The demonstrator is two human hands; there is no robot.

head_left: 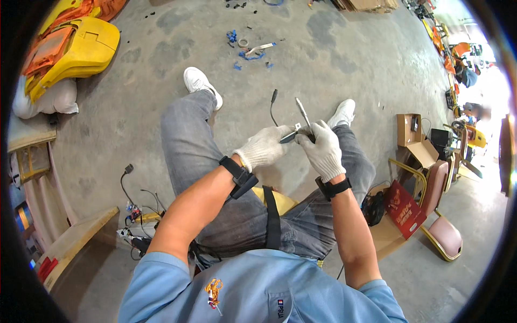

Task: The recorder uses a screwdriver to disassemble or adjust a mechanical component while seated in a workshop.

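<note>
With off-white knit-gloved left hand (pixel 264 146) and right hand (pixel 323 149), working in midair between grey-denim knees (pixel 183 124), over stained grey concrete floor (pixel 242 81) spreading ahead, well apart from a yellow plastic shell (pixel 94 46) at far left and an open brown cardboard box (pixel 423 154) at right. Pinching a thin black cable (pixel 271 113) with slim dark plug (pixel 274 96) in the left, a slender silver-grey rod (pixel 302 109) in the right.

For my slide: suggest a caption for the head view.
Gloved left hand and right hand hold a dark cable and slim grey piece above concrete floor.
</note>
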